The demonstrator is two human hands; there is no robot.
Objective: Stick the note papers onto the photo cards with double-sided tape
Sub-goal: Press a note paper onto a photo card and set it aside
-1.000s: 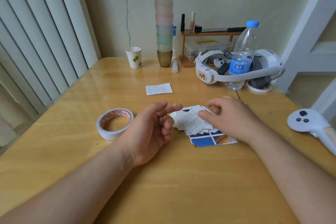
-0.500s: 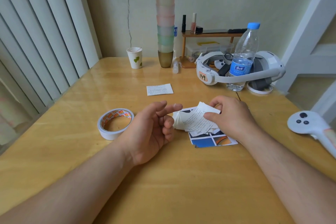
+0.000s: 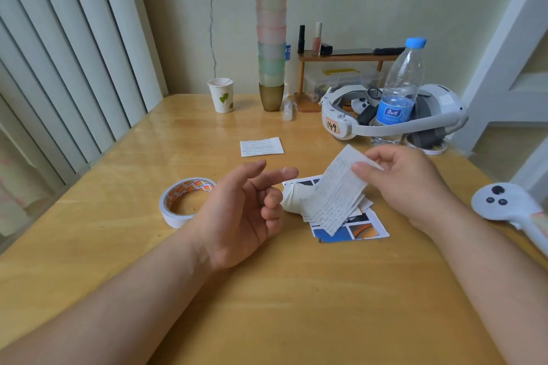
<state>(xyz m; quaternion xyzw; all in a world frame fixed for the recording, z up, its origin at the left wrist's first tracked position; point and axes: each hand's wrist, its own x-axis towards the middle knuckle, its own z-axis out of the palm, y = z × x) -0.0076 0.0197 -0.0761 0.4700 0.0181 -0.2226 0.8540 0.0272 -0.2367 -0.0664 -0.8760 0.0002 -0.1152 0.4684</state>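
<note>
Head view: my right hand (image 3: pixel 412 187) pinches a flimsy note paper (image 3: pixel 338 190) by its top edge, left hand (image 3: pixel 240 216) loosely open.

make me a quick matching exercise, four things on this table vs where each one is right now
Things:
1. roll of tape
2. lifted note paper
3. water bottle
4. paper cup

Places:
A. pinched in the right hand, tilted above the pile of cards
B. standing inside the loop of the white headset
C. flat on the table, beside the left hand
D. upright at the far edge, left of the stack of tumblers

Pairs: 1-C, 2-A, 3-B, 4-D
</note>
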